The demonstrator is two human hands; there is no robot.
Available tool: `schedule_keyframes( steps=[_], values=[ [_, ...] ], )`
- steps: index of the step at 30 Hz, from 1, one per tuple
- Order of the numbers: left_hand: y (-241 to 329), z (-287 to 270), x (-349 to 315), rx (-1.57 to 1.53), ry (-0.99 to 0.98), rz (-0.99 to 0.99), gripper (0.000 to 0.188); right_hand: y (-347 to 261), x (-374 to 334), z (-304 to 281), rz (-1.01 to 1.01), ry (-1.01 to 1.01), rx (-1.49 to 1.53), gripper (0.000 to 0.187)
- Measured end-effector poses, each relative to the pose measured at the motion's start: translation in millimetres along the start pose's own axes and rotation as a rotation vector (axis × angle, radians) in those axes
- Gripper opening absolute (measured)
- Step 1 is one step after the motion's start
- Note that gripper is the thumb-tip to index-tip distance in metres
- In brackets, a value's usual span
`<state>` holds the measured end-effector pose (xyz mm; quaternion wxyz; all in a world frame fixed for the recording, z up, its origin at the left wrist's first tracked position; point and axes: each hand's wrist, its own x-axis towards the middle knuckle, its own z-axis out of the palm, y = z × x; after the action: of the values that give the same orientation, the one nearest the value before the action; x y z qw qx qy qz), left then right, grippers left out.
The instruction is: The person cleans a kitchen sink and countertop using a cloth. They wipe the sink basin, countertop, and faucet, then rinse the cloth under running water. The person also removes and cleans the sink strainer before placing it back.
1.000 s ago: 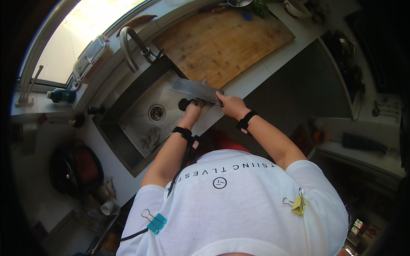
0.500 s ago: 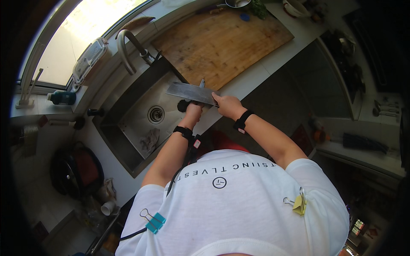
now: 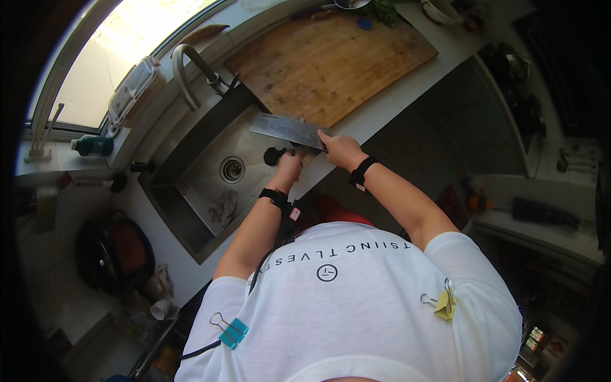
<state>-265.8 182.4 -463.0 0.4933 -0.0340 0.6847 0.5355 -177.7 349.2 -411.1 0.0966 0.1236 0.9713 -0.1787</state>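
Note:
A broad-bladed cleaver (image 3: 286, 129) is held in my right hand (image 3: 344, 153), its thumb on the blade's near end and its handle mostly hidden in the grip. The blade points left over the sink's right edge, near the front corner of the cutting board. Just below it, my left hand (image 3: 291, 167) is closed round a thing with a dark, lumpy end (image 3: 274, 156) that sticks out to the left. The rest of that thing is hidden by my fingers and the blade, so its kind is unclear.
The steel sink (image 3: 207, 181) has a drain (image 3: 232, 170) and a crumpled cloth (image 3: 223, 207) in it. A curved faucet (image 3: 184, 73) rises behind. The large wooden cutting board (image 3: 331, 63) lies to the right. A dark green bottle (image 3: 92, 146) stands at the far left.
The cleaver and my right hand have shifted slightly, and the blade has come away from the dark end, showing more of it. My left hand keeps its grip.

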Motion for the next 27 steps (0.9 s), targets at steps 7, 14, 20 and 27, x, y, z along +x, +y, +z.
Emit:
schedule_keyframes(
  steps=[7,14,20,27],
  values=[
    [-1,2,4,0.014,0.015,-0.005,0.025,-1,2,-4,0.038,0.045,0.043,0.059],
    [-6,6,7,-0.032,0.022,-0.061,0.026,-5,3,-1,0.073,-0.010,0.062,0.043],
    [-8,15,11,-0.066,0.052,-0.005,0.023,-15,5,-1,0.069,-0.039,0.055,0.037],
    [1,12,-1,-0.095,-0.028,-0.055,0.019,-17,4,-2,0.047,-0.078,0.007,0.045]
  ],
)
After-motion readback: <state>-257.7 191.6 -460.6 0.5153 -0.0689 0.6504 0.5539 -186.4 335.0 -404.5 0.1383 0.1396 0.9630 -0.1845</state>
